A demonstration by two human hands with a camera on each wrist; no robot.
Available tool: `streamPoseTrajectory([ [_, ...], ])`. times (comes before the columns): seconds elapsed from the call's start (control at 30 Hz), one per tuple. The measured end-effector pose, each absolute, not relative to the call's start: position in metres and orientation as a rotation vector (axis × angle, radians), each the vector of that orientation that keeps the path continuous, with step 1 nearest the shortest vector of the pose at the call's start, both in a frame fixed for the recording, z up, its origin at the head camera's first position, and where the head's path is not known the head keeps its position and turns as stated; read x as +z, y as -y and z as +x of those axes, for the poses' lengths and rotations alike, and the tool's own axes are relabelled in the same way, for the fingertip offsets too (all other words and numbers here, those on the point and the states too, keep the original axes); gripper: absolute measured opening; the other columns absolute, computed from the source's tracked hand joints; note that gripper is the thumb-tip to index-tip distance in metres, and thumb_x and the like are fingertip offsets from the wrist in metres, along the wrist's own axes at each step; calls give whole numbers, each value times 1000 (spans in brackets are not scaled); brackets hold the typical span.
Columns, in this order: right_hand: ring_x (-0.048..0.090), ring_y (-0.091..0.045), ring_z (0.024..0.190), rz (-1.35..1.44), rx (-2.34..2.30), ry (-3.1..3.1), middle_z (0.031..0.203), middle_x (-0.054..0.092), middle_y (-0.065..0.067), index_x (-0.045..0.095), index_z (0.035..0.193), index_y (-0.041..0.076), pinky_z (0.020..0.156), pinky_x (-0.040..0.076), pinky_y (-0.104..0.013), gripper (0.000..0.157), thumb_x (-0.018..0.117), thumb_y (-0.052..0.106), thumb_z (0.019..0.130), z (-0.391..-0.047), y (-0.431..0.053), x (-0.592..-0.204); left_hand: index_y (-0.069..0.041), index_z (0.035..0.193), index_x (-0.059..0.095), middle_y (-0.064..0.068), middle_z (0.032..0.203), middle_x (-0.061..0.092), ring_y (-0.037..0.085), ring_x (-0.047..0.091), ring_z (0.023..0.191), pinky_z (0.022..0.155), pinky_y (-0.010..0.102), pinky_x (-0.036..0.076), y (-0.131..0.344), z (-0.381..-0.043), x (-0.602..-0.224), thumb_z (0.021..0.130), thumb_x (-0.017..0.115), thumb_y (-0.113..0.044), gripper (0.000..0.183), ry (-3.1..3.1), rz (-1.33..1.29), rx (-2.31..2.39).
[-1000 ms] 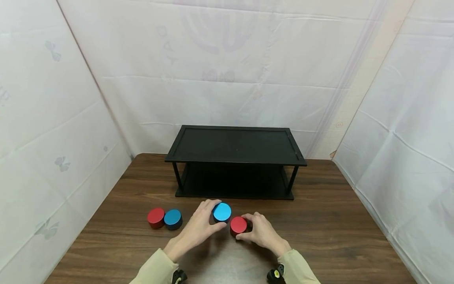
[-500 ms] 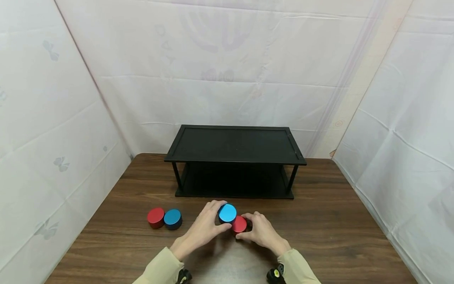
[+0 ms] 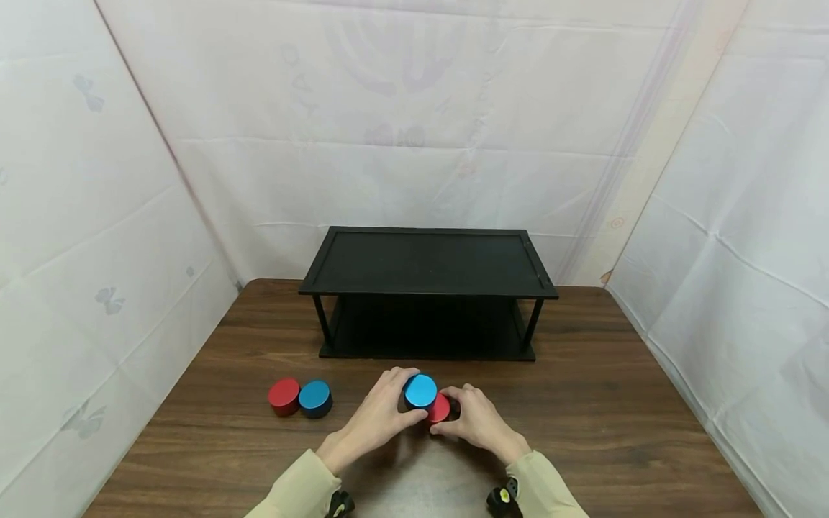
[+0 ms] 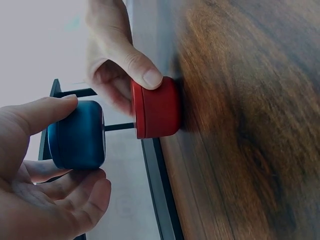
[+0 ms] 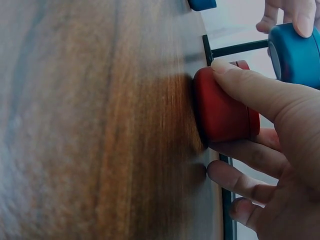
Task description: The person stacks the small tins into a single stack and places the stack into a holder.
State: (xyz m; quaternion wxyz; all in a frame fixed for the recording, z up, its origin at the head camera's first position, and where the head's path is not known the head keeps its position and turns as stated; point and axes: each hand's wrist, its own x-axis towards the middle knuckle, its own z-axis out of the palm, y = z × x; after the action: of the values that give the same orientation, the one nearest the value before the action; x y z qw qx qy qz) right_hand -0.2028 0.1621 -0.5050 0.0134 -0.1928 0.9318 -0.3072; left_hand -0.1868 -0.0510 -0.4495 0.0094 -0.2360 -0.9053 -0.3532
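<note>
My left hand (image 3: 383, 409) pinches a blue round lidded tin (image 3: 420, 390) between thumb and fingers, clear of the tabletop. In the left wrist view, this blue tin (image 4: 82, 135) is higher than a red round lidded tin (image 4: 160, 112) and a gap shows between them. My right hand (image 3: 478, 423) grips that red tin (image 3: 440, 409), which stands upright on the table. In the right wrist view, the thumb lies on one side of the red tin (image 5: 220, 110) and fingers on the other. From the head view, the blue tin overlaps the red one's far left edge.
A second red tin (image 3: 283, 397) and a second blue tin (image 3: 315, 398) stand side by side at the left on the wooden table (image 3: 214, 439). Behind the hands is a black two-level shelf (image 3: 427, 262). White sheeting (image 3: 414, 180) encloses the back and sides.
My left hand has carried the blue tin to the right until it overlaps the red tin in the head view. The right hand has stayed almost still on the red tin.
</note>
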Motion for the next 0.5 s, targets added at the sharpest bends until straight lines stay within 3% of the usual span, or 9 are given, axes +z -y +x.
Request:
streamPoseTrajectory([
  [0.5,46,-7,76,-605,-936,-2919,93,64,2,66,117,9,65,42,-20,62,81,48,71,-204,-162,-506,-7,133,51,6,121,57,21,52,112,94,45,51,42,-188,-454,84,74,-31,59,2832,-774,-1088],
])
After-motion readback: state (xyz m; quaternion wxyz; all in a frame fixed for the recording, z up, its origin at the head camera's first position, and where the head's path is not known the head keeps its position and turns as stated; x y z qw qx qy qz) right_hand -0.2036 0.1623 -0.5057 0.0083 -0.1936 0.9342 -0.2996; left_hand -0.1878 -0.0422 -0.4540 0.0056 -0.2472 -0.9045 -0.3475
